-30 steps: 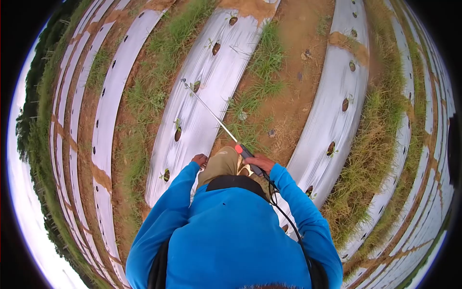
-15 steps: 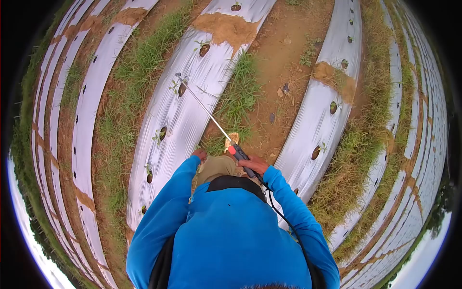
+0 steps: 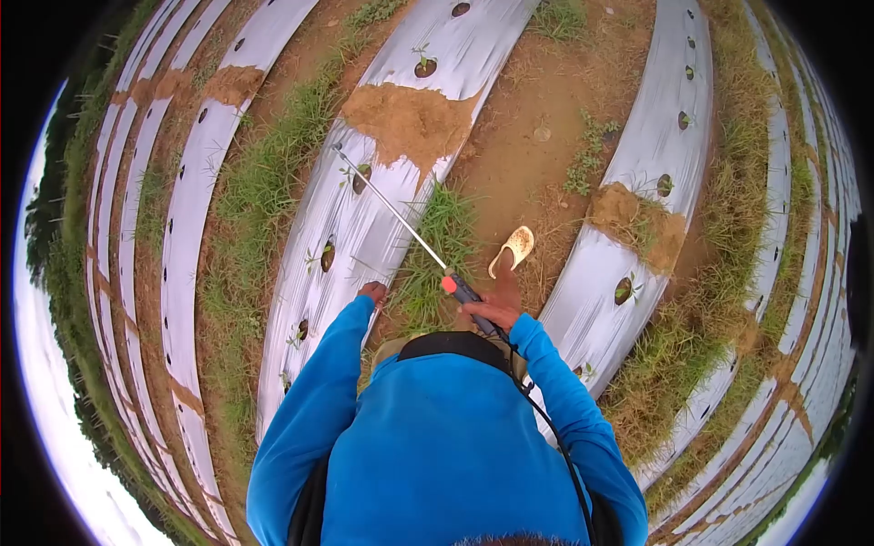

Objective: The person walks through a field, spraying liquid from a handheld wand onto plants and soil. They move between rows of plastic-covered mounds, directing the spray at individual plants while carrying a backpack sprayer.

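Note:
My right hand (image 3: pixel 500 305) is wrapped round the dark grey handle of a spray wand (image 3: pixel 401 218), which has a red part near its front. A black hose (image 3: pixel 548 420) runs from the handle down along my right sleeve. The thin metal tube slants up and left, its nozzle (image 3: pixel 338 146) over the silver plastic mulch, just beyond a planting hole (image 3: pixel 361 178) with a small seedling. At my left side, my left hand (image 3: pixel 373 292) hangs near the mulch's edge, its fingers curled in and nothing visible in them.
Mulched beds with seedlings in holes run along both sides, including the right bed (image 3: pixel 592 282). Brown soil (image 3: pixel 410 118) covers part of the left bed. Grass (image 3: pixel 442 237) grows beside the bare dirt path (image 3: pixel 519 164). A foot in a pale clog (image 3: pixel 519 244) is on the path.
I have moved forward along the path, so the beds have shifted in view. A clogged foot now shows ahead on the right. The nozzle has passed from one seedling to another farther along.

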The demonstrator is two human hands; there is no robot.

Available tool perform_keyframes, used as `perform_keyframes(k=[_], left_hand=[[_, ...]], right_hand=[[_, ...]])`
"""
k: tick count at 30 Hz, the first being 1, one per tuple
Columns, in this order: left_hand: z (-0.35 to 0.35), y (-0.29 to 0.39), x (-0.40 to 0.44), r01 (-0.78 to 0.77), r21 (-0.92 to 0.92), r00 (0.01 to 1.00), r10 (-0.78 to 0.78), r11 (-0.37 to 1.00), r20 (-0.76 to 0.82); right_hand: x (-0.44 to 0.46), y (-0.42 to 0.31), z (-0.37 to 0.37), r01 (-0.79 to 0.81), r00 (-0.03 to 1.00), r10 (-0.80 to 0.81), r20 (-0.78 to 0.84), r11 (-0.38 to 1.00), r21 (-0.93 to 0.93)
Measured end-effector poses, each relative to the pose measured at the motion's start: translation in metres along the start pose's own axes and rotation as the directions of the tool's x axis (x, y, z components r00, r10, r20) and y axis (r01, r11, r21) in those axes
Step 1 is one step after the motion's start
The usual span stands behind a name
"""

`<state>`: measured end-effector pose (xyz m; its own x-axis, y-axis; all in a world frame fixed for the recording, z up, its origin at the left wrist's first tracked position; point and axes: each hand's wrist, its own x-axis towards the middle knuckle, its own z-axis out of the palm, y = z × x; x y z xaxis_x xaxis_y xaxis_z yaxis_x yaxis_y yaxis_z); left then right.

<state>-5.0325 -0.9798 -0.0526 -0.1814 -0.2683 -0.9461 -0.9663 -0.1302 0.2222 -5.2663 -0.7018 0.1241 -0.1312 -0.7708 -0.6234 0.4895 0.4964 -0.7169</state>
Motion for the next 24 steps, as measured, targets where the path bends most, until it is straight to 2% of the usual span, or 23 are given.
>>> perform_keyframes(k=[2, 3, 4, 5, 6, 7, 8, 10, 11, 13, 15, 17, 18, 19, 20, 22, 23, 24], left_hand=[[0.015, 0.050, -0.017, 0.004, -0.083, 0.997, -0.011, 0.997, -0.080], [0.027, 0.077, -0.023, 0.065, -0.088, 0.996, -0.071, 0.994, -0.059], [0.032, 0.103, -0.023, 0.120, -0.079, 0.992, -0.123, 0.990, -0.038], [0.037, 0.127, -0.024, 0.053, -0.039, 0.999, -0.053, 0.998, 0.008], [0.045, 0.152, -0.021, -0.126, 0.044, 0.989, 0.129, 0.991, -0.075], [0.045, 0.166, 0.008, -0.339, 0.141, 0.925, 0.357, 0.930, -0.129], [0.049, 0.181, 0.033, -0.525, 0.237, 0.810, 0.565, 0.817, -0.156], [0.045, 0.304, -0.023, -0.286, -0.062, 0.958, 0.285, 0.956, -0.020], [0.041, 0.348, -0.021, -0.159, -0.159, 0.986, 0.165, 0.974, 0.024], [0.035, 0.424, -0.012, -0.294, -0.114, 0.955, 0.295, 0.949, -0.009], [0.031, 0.490, 0.011, -0.312, -0.094, 0.950, 0.308, 0.946, -0.055], [0.032, 0.544, 0.048, -0.309, -0.085, 0.951, 0.304, 0.947, -0.060], [0.037, 0.566, 0.074, -0.262, -0.147, 0.965, 0.260, 0.954, -0.034], [0.039, 0.589, 0.102, -0.218, -0.206, 0.975, 0.222, 0.954, -0.006], [0.044, 0.616, 0.129, -0.228, -0.212, 0.972, 0.234, 0.950, -0.001], [0.055, 0.664, 0.169, -0.077, 0.043, 0.992, 0.072, 0.996, 0.104], [0.048, 0.709, 0.188, -0.096, 0.051, 0.990, 0.090, 0.994, 0.108], [0.046, 0.745, 0.192, 0.009, 0.054, 0.992, -0.016, 0.999, 0.129]], right_hand=[[0.010, -0.041, -0.063, 0.030, 0.999, -0.031, 0.023, 0.999, 0.009], [0.013, -0.061, -0.096, 0.041, 0.999, -0.041, 0.036, 0.999, 0.008], [0.018, -0.084, -0.126, -0.038, 0.997, 0.037, 0.064, 0.999, 0.015], [0.023, -0.106, -0.150, -0.117, 0.989, 0.114, 0.090, 0.993, 0.028], [0.028, -0.129, -0.172, -0.105, 0.991, 0.102, 0.086, 0.994, 0.038], [0.031, -0.152, -0.195, -0.112, 0.988, 0.102, 0.118, 0.990, 0.087], [0.030, -0.173, -0.217, -0.126, 0.983, 0.106, 0.150, 0.983, 0.130], [0.033, -0.212, -0.257, -0.104, 0.991, 0.093, 0.094, 0.987, 0.121], [0.041, -0.223, -0.278, -0.133, 0.987, 0.120, 0.105, 0.982, 0.134], [0.054, -0.258, -0.319, -0.165, 0.982, 0.148, 0.118, 0.976, 0.144], [0.059, -0.298, -0.361, -0.024, 0.997, 0.018, 0.072, 0.996, 0.082], [0.091, -0.316, -0.411, -0.067, 0.994, 0.064, 0.092, 0.997, 0.034], [0.113, -0.319, -0.438, -0.102, 0.988, 0.103, 0.117, 0.995, -0.012], [0.132, -0.327, -0.463, -0.046, 0.993, 0.056, 0.100, 0.994, -0.100], [0.152, -0.339, -0.493, -0.046, 0.994, 0.056, 0.091, 0.993, -0.112], [0.181, -0.369, -0.547, -0.014, 0.995, 0.031, 0.097, 0.984, -0.179], [0.197, -0.384, -0.570, 0.025, 1.000, -0.021, 0.018, 0.959, -0.282], [0.209, -0.414, -0.591, 0.017, 1.000, -0.019, -0.002, 0.963, -0.269]])
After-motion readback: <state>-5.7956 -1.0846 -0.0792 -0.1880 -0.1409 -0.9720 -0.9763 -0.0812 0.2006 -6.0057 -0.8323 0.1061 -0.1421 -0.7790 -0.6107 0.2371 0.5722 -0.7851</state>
